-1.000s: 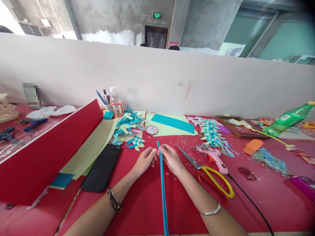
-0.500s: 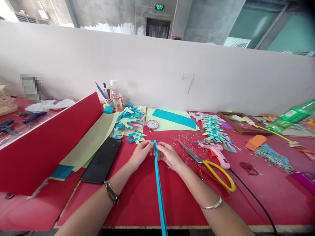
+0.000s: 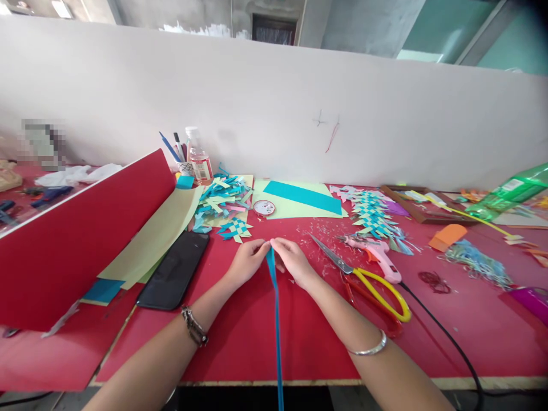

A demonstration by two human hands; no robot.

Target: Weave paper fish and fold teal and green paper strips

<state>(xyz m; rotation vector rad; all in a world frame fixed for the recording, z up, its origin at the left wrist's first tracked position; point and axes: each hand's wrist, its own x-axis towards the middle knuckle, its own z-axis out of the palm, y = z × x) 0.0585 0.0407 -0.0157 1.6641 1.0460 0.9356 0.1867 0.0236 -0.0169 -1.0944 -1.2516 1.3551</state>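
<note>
Between my two hands is a long blue paper strip point(image 3: 277, 319), its far end pinched and its length trailing toward me past the table's front edge. My left hand point(image 3: 248, 262) closes thumb and fingers on the strip's left side. From the right, my right hand point(image 3: 293, 262) pinches the same end, fingertips against those of my left. Just beyond them lies a small woven blue-and-yellow paper piece point(image 3: 235, 228). To the right of my right hand rest scissors point(image 3: 359, 279) with yellow and red handles, beside a pink glue gun point(image 3: 377, 254).
A black phone point(image 3: 174, 271) lies left, by a standing red board point(image 3: 85, 251). Behind are a pile of paper strips point(image 3: 220, 200), a bottle point(image 3: 199, 157), a round dish point(image 3: 264, 208) and a blue sheet point(image 3: 303, 197). A woven paper piece point(image 3: 372, 214) and green bottle point(image 3: 514, 191) are right.
My fingertips have drawn together at the strip's end, covering more of it. The strip now hangs narrower, turned more edge-on. The whole view has tilted slightly downward.
</note>
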